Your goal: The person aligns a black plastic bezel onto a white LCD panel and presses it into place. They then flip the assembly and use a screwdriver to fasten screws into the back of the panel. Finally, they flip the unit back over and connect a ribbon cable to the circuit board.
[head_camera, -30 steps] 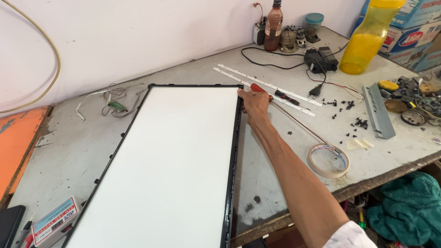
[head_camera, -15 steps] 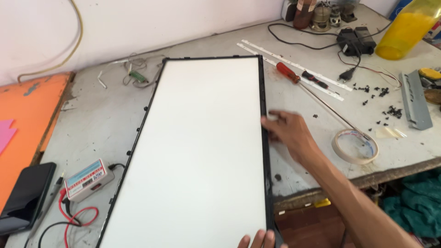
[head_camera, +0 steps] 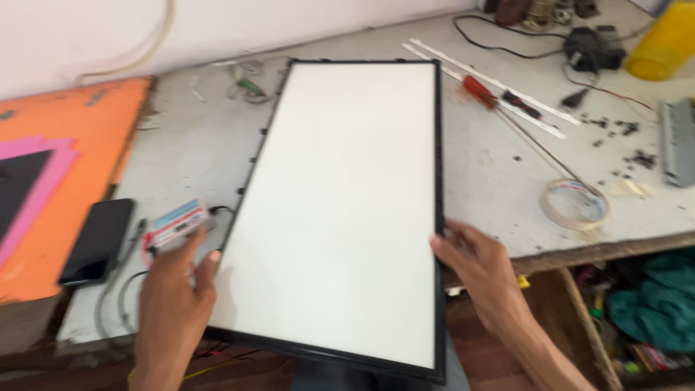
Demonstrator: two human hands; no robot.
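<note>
Currently both hands grip the large white black-framed flat panel point(head_camera: 347, 210): left hand point(head_camera: 170, 289) on its near-left edge, right hand point(head_camera: 478, 264) on the near-right edge. Near end overhangs the grey counter point(head_camera: 499, 174); a slip could drop it, or knock the small tester box point(head_camera: 174, 224) beside the left grip.

One white panel in a black frame point(head_camera: 347, 210), two hands point(head_camera: 170, 300) on its lower edges, one red-handled screwdriver point(head_camera: 479, 90), one roll of tape point(head_camera: 575, 204), one black phone point(head_camera: 98, 241), one yellow bottle point(head_camera: 666, 43), two thin white strips point(head_camera: 499, 87) upper right, one small tester box point(head_camera: 176, 223)
</note>
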